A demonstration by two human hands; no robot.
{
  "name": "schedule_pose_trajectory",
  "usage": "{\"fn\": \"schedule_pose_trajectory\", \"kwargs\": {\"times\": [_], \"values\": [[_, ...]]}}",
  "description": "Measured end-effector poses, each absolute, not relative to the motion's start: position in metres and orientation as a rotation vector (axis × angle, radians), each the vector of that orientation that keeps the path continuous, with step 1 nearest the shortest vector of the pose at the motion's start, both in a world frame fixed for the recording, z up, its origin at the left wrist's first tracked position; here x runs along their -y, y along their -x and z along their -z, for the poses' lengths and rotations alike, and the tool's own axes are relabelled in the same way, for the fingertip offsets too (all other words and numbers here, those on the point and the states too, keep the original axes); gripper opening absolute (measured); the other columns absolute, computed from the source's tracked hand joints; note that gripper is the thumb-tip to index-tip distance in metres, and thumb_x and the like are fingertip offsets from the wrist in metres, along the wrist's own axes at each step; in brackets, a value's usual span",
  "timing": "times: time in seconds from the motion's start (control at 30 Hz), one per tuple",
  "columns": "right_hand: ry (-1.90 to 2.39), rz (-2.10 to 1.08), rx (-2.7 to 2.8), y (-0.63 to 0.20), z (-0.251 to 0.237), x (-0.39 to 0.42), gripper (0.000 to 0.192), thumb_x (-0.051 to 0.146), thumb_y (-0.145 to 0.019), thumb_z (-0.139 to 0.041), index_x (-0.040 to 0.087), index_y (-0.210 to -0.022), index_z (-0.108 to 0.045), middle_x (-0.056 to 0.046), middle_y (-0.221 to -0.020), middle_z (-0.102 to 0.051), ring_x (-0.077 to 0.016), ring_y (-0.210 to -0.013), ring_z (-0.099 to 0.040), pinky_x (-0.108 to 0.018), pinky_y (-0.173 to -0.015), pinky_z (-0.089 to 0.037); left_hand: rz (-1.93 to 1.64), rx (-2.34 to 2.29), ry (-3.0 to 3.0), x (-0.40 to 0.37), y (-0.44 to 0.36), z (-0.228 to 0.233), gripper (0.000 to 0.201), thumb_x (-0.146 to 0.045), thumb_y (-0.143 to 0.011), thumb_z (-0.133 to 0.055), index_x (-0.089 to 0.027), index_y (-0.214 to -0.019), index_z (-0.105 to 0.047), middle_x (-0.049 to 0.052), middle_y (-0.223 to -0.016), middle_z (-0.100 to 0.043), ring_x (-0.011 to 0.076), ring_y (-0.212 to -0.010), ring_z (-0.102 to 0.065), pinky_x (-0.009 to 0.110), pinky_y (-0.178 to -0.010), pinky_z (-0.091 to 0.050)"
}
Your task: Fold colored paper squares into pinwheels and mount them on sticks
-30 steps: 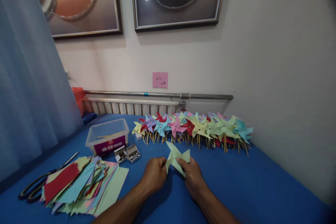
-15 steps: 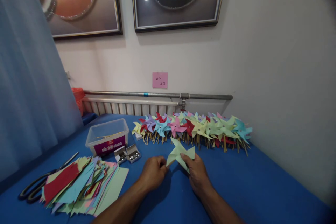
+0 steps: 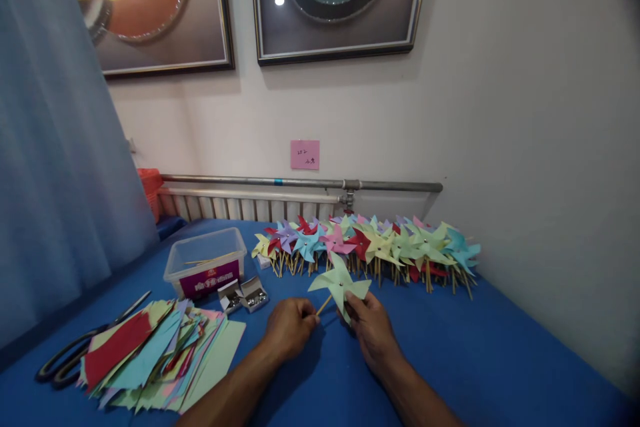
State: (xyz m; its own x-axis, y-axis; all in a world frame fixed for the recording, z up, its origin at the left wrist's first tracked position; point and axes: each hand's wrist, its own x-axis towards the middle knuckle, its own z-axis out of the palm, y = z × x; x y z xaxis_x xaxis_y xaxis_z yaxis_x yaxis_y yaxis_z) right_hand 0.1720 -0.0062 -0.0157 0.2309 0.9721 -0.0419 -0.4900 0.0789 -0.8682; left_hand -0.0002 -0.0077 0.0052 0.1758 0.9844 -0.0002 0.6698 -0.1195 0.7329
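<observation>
A pale green paper pinwheel (image 3: 339,282) on a thin wooden stick is held over the blue table (image 3: 480,353). My left hand (image 3: 290,328) pinches the lower end of the stick. My right hand (image 3: 371,327) grips the paper at the pinwheel's lower right. Behind them lies a long row of finished pinwheels (image 3: 370,243) in several colours, sticks pointing toward me.
A stack of cut coloured paper (image 3: 155,353) lies at the front left, with black scissors (image 3: 80,347) beside it. A clear plastic box (image 3: 206,260) with sticks and small open boxes of pins (image 3: 245,293) stand left of my hands. A radiator pipe (image 3: 300,182) runs along the wall.
The pinwheel has risen and turned to face me, and its stick now shows between my hands. My hands shifted slightly away from me.
</observation>
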Motion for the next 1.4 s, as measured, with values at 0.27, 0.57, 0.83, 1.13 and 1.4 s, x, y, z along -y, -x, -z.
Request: {"fn": "schedule_pose_trajectory", "kwargs": {"times": [0.27,0.57,0.83,1.13,1.4], "values": [[0.95,-1.217,0.759,-0.176,0.016,0.005,0.045,0.053,-0.062,-0.085,0.02,-0.087,-0.068,0.0,-0.07,-0.072,-0.0182,-0.062,-0.067,-0.027,-0.058,-0.049,-0.732,-1.563,-1.808,0.003,0.001,0.002,0.017,-0.03,-0.079,-0.062,-0.018,-0.077,-0.073,0.001,-0.069,-0.067,0.0151,-0.064,-0.054,0.025,-0.058,-0.028],[1.012,-1.048,0.718,-0.193,0.016,-0.001,0.034,0.049,-0.065,-0.083,0.021,-0.071,-0.065,0.002,-0.059,-0.066,-0.0157,-0.056,-0.061,-0.026,-0.056,-0.046,-0.755,-1.54,-1.786,0.002,0.001,0.0,0.015,-0.026,-0.08,-0.061,-0.016,-0.076,-0.071,-0.001,-0.064,-0.063,0.0141,-0.063,-0.053,0.025,-0.058,-0.029],[1.041,-1.241,0.855,-0.17,0.016,0.013,0.04,0.052,-0.063,-0.085,0.019,-0.068,-0.064,0.0,-0.065,-0.067,-0.0124,-0.055,-0.059,-0.024,-0.053,-0.043,-0.934,-1.372,-1.643,-0.004,-0.001,0.009,0.012,-0.025,-0.077,-0.06,-0.015,-0.072,-0.065,-0.004,-0.058,-0.053,0.0111,-0.056,-0.044,0.024,-0.055,-0.03],[1.029,-1.222,1.025,-0.168,0.022,0.01,0.046,0.063,-0.066,-0.079,0.019,-0.076,-0.066,0.0,-0.068,-0.067,-0.0129,-0.054,-0.058,-0.024,-0.051,-0.041,-1.014,-1.156,-1.294,-0.003,-0.009,0.003,0.032,-0.044,-0.064,-0.074,-0.017,-0.065,-0.057,-0.004,-0.05,-0.052,0.009,-0.043,-0.043,0.024,-0.047,-0.029],[1.156,-1.018,1.47,-0.155,0.022,0.026,0.013,0.031,-0.078,-0.068,0.022,-0.071,-0.064,0.006,-0.056,-0.055,-0.0114,-0.051,-0.045,-0.024,-0.052,-0.032,-1.098,-1.101,-1.177,-0.003,-0.006,0.004,0.043,-0.053,-0.057,-0.078,-0.016,-0.068,-0.059,-0.003,-0.047,-0.054,0.009,-0.042,-0.044,0.024,-0.047,-0.031]]}}
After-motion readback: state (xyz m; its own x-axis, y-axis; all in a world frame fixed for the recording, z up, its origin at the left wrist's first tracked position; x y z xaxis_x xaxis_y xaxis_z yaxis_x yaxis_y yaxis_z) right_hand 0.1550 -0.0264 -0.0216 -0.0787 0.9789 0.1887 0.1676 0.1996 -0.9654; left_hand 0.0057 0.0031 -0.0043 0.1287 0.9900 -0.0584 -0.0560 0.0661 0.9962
